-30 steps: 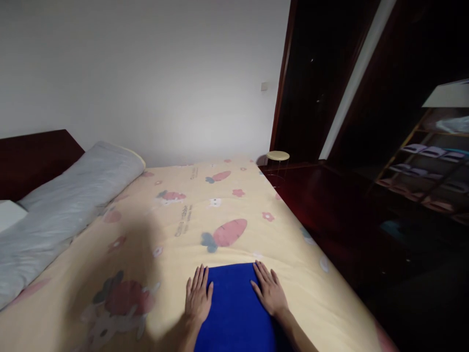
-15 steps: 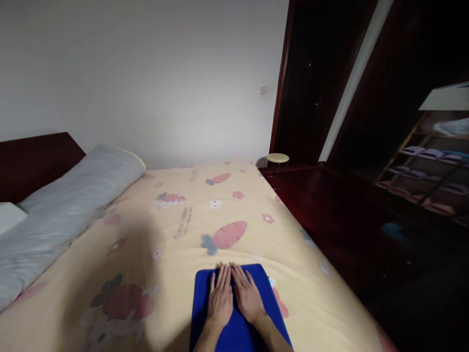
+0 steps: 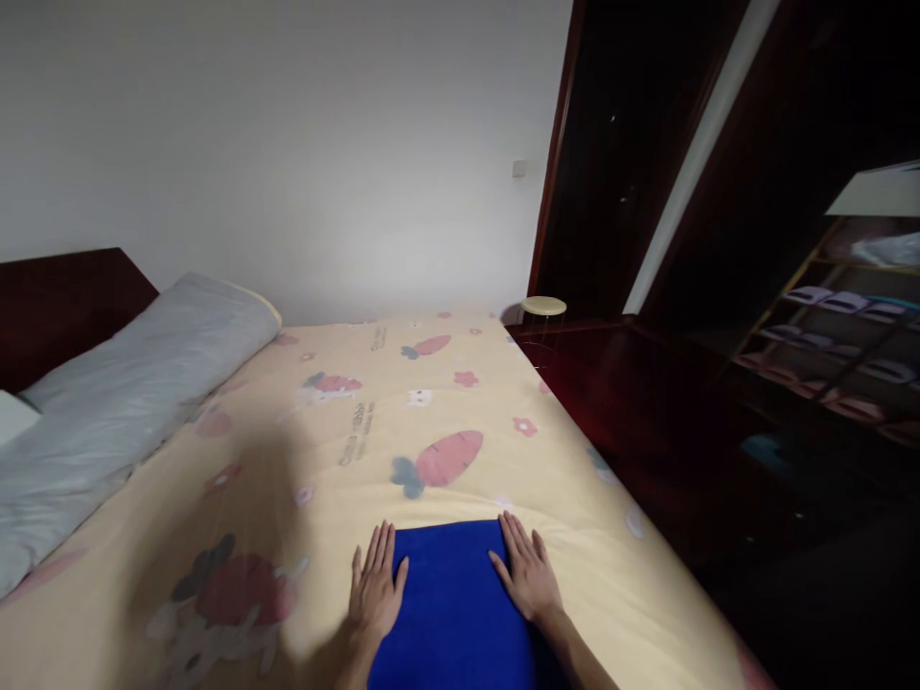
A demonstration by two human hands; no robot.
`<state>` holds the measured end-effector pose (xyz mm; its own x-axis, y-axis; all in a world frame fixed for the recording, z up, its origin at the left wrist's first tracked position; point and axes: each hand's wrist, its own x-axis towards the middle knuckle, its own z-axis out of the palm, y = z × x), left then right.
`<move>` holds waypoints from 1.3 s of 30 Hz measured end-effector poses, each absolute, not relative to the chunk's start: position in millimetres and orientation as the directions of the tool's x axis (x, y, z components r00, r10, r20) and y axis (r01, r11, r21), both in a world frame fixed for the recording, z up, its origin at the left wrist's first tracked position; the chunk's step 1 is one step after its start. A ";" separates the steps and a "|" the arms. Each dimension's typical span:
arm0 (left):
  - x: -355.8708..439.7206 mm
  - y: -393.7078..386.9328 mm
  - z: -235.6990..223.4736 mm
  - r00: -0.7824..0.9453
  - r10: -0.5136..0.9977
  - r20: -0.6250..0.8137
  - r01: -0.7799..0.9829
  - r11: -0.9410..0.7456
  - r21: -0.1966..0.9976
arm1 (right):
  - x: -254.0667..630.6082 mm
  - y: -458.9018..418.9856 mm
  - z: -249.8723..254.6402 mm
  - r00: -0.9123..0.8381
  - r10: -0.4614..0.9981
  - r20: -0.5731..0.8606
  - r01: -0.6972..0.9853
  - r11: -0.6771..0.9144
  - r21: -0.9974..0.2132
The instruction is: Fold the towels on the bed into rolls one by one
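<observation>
A folded blue cloth [image 3: 452, 604] lies flat on the near part of a bed covered by a yellow sheet [image 3: 402, 431] printed with carrots and flowers. My left hand [image 3: 375, 589] rests palm down on the cloth's left edge, fingers stretched out. My right hand [image 3: 528, 572] lies flat on its right edge, fingers spread. Neither hand holds anything.
A grey bolster pillow [image 3: 122, 393] lies along the dark wooden headboard [image 3: 64, 307] at the left. A small round stool [image 3: 544, 307] stands beyond the bed's far corner. Dark floor, a dark doorway and a shoe rack [image 3: 834, 355] fill the right side.
Half a second ago both hands lay together on the middle of the cloth. They have slid apart to its left and right edges.
</observation>
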<state>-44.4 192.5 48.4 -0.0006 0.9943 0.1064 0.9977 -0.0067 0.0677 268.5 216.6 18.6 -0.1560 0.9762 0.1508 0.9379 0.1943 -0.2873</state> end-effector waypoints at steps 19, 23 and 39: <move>23.6 145.3 19.9 0.269 0.921 0.283 0.954 -0.294 0.050 | 210.3 157.6 32.1 -0.441 0.877 0.191 0.806 0.480 -0.347; 14.2 133.1 18.9 0.229 0.933 0.279 0.962 -0.260 0.080 | 223.8 148.3 29.3 -0.415 0.876 0.244 0.814 0.478 -0.330; -25.6 87.0 30.6 0.241 0.970 0.036 0.955 -0.244 0.170 | 249.4 108.1 35.0 -0.252 0.942 0.220 0.870 0.320 -0.374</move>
<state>-25.6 87.0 30.6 0.2410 0.9699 0.0357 0.9550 -0.2435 0.1695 249.4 108.1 35.0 -0.2522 0.9424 0.2198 0.8704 0.3202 -0.3740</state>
